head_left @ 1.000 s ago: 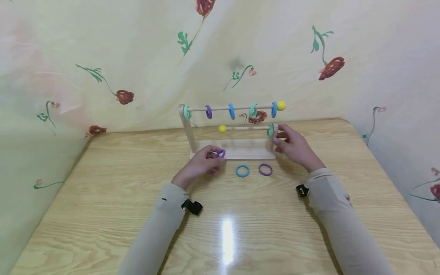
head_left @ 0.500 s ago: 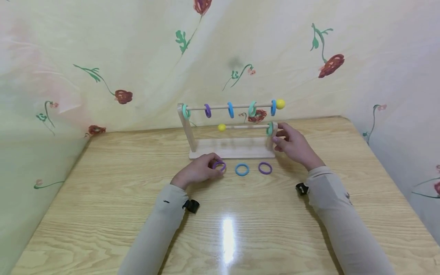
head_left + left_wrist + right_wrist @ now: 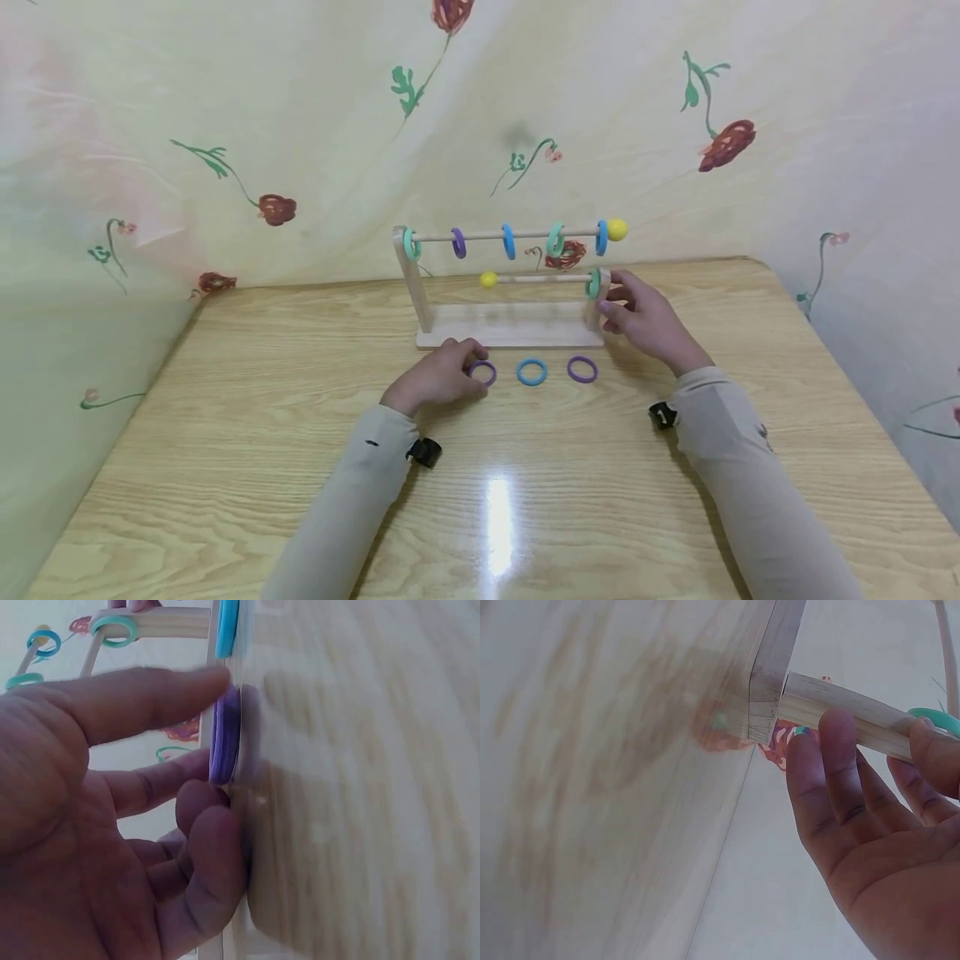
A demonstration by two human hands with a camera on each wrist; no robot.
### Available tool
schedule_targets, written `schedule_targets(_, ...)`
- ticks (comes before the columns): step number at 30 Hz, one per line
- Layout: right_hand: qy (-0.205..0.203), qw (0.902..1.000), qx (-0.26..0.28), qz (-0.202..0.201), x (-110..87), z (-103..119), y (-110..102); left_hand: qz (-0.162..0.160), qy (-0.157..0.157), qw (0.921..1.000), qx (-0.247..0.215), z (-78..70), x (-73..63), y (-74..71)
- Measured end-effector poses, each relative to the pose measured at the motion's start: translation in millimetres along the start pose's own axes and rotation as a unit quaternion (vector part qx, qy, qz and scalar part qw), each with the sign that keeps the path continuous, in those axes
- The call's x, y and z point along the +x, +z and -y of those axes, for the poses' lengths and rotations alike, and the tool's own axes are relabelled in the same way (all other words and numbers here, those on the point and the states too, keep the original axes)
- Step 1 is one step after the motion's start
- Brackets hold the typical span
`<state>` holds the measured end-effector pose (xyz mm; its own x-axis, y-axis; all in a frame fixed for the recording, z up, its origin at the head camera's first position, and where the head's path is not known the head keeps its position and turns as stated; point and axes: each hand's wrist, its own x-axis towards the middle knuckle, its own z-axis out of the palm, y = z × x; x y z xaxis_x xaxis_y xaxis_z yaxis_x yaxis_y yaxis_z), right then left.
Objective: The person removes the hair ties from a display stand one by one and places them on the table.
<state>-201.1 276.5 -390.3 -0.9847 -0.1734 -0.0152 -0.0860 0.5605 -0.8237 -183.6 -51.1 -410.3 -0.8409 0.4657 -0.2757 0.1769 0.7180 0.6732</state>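
A wooden stand (image 3: 510, 327) has two horizontal rods with yellow ball ends. Several purple, blue and mint-green rings hang on the upper rod (image 3: 480, 237); one mint-green ring (image 3: 593, 284) is on the lower rod, against the short right post (image 3: 847, 712). My left hand (image 3: 438, 375) is at the table in front of the stand, thumb and index finger at opposite edges of a purple ring (image 3: 225, 739) lying flat. With thumb and fingers, my right hand (image 3: 647, 319) grips the short post from the right.
A blue ring (image 3: 532, 372) and another purple ring (image 3: 582, 369) lie in a row on the wooden table (image 3: 585, 483), right of my left hand. Behind the stand hangs a floral cloth (image 3: 337, 125).
My left hand has come down and toward me from the stand's base, bringing the purple ring from tilted to flat on the table. The right hand keeps its place on the post.
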Motion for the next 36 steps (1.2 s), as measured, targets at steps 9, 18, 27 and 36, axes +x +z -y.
schedule_targets(9, -0.001, 1.0, 0.0, -0.001, -0.5, -2.7, 0.1, -0.01, 0.0, 0.9998, 0.015, -2.5, 2.4, 3.6)
schedule_targets(18, -0.004, 1.0, 0.008, -0.004, -1.7, -2.1, -0.1, -0.024, 0.008, 0.9995, -0.017, -6.0, 5.6, 4.4)
schedule_targets(27, 0.002, 0.9999, 0.009, -0.005, -1.8, -0.5, 1.4, -0.059, 0.044, 0.9835, -0.165, -29.5, 21.2, 7.7)
schedule_targets(36, -0.007, 0.9998, 0.009, -0.013, -3.8, -1.8, 2.6, -0.049, 0.051, 0.9345, -0.349, -65.0, 67.0, 30.4)
